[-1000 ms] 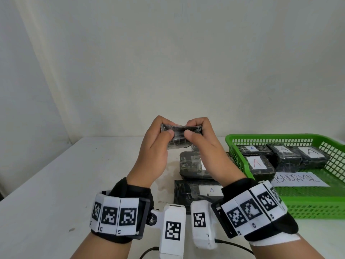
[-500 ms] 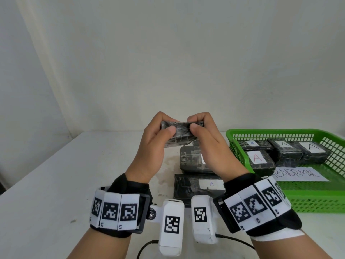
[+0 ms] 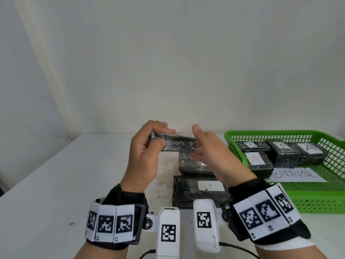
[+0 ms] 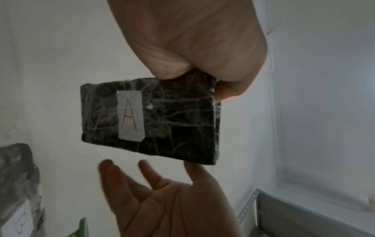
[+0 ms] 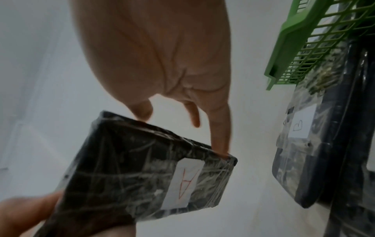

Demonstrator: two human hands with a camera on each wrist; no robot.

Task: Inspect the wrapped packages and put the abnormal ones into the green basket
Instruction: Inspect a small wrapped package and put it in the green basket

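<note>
A big white wall (image 3: 186,62) fills most of the head view. It is plain and bare. On the left another white wall (image 3: 16,90) meets it at a corner. A white table (image 3: 56,174) stands against the walls, with its far edge touching the big wall. The table top has some small dark marks and stains. The light is soft and even. In the left wrist view, a grey metal rack (image 4: 304,213) shows low on the right.

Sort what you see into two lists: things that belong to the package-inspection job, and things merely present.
Belongs to the job:
- held package, red A label, gripped by left hand
- right hand, open beside it
- two packages on the table
- green basket with four packages and ABNORMAL sign

Merely present:
- table
- metal shelf frame
</note>
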